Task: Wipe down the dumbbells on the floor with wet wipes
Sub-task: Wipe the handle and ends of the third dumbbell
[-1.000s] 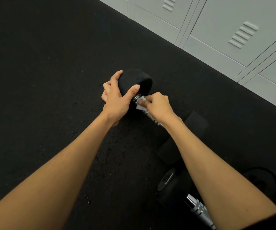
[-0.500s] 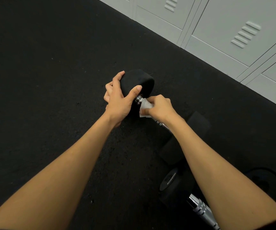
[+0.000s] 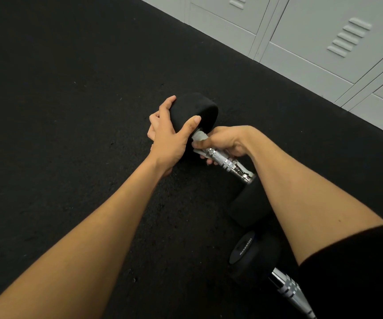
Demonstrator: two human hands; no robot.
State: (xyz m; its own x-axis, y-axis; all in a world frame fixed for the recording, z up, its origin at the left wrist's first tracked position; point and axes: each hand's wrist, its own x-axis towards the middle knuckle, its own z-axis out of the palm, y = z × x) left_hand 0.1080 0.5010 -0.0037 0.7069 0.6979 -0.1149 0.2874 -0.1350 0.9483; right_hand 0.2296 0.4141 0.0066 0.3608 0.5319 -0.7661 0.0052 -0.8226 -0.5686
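A black dumbbell (image 3: 197, 111) with a knurled chrome handle (image 3: 226, 160) lies on the dark floor. My left hand (image 3: 170, 139) grips its far head, thumb and fingers curled round the rim. My right hand (image 3: 226, 140) wraps a white wet wipe (image 3: 199, 136) round the handle right next to that head. The near head (image 3: 250, 203) shows below my right forearm. A second dumbbell (image 3: 252, 252) lies closer to me at the lower right, partly hidden by my black sleeve.
The floor is black speckled rubber (image 3: 70, 111), stretching wide to the left. Grey metal lockers (image 3: 312, 40) line the back right edge. A black sleeve (image 3: 358, 272) fills the bottom right corner.
My right hand has turned round the handle with the wipe, its back now on top and its fingers reaching underneath. More of the chrome handle shows. My left hand keeps its hold on the head.
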